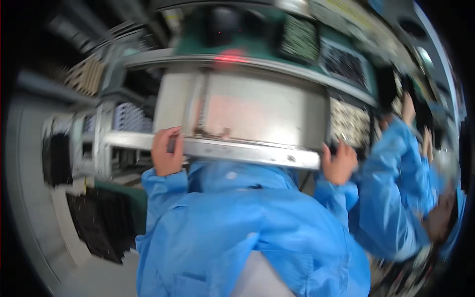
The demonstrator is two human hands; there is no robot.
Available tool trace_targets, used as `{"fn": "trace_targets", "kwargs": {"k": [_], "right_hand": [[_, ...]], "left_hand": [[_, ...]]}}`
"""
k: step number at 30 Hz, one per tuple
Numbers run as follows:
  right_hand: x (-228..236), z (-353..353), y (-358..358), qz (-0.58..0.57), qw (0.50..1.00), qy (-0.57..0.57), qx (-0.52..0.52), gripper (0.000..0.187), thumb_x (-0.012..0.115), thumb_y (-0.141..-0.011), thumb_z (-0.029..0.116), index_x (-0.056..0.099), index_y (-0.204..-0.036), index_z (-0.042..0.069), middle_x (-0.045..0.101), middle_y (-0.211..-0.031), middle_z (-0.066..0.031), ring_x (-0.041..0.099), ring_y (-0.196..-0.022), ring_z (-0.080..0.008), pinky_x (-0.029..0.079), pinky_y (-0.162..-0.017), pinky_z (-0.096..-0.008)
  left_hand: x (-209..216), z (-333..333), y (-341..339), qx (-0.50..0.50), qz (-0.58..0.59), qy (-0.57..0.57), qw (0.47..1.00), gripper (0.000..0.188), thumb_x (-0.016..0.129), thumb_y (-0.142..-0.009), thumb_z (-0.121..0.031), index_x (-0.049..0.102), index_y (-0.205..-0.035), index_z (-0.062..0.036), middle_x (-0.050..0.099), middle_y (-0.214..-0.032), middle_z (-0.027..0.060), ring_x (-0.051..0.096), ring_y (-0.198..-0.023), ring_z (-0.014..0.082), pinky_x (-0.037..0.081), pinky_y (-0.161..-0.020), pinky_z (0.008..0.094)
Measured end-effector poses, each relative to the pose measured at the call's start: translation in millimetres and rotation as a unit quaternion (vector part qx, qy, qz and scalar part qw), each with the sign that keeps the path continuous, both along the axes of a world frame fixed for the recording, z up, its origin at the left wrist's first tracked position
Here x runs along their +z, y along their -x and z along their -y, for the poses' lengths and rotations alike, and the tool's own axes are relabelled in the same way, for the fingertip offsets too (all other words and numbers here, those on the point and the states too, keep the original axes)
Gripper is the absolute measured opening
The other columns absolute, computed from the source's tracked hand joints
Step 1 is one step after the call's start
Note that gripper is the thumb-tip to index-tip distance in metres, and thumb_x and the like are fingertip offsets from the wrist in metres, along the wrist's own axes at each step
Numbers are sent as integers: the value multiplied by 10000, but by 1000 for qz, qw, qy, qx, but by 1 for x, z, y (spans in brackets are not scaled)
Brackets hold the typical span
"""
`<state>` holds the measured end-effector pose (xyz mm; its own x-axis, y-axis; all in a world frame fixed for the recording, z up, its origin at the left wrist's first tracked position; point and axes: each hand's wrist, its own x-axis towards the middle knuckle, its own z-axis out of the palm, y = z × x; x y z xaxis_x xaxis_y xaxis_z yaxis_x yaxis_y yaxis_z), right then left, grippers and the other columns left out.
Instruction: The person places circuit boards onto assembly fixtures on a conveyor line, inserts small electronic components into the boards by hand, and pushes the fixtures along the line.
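I have both hands up: left hand [167, 151] clenched on the metal panel's [257, 119] lower rail, right hand [339, 163] loosely touching its corner; panel not yet set down.

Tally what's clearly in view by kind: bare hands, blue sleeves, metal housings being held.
Bare hands: 4: left hand, right hand, two co-worker hands
Blue sleeves: 3
Metal housing: 1
Total: 8
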<state>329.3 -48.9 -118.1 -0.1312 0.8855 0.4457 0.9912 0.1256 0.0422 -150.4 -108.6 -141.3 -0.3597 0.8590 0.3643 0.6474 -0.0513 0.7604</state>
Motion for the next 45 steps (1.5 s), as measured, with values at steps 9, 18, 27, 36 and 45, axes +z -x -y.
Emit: {"fn": "trace_targets", "kwargs": {"k": [9,18,27,36,45], "right_hand": [[20,-23,17,-43,977,71,198,361,700,-983,249,661,-1257,17,667,-1106,-171,601,-1042,-397,473,-913,-499],[45,-44,105,-95,896,136,413,339,767,-889,151,677,-1192,29,665,-1131,-172,604,-1065,-396,487,-935,-502],[60,-41,137,-137,860,204,447,386,809,-823,134,699,-1181,44,702,-1111,-161,639,-1062,-370,517,-931,-458],[65,-39,142,-721,423,515,190,704,552,-1063,71,180,-1661,40,554,-1468,-140,629,-1210,-206,543,-977,-364],[-4,-54,99,-704,561,420,119,659,565,-1021,-21,324,-1625,87,608,-1379,-85,657,-1161,-192,594,-909,-350]], "left_hand": [[74,122,97,346,-199,-147,905,227,785,-885,-55,757,-1111,-57,652,-1008,100,657,-923,281,527,-848,364],[81,291,116,485,-350,273,754,943,886,-763,-247,423,-1584,-225,595,-1088,107,602,-1055,353,517,-875,448],[170,193,12,326,-426,116,836,593,708,-864,-113,629,-1444,-209,602,-949,46,612,-838,281,495,-684,410],[96,-30,-83,-220,-470,-214,828,637,630,-803,-178,655,-1433,-271,521,-842,-56,539,-724,124,428,-695,281],[76,-60,-117,-204,-283,-21,937,806,832,-773,-485,559,-1457,-160,634,-1269,61,562,-1247,250,289,-1119,561]]}}
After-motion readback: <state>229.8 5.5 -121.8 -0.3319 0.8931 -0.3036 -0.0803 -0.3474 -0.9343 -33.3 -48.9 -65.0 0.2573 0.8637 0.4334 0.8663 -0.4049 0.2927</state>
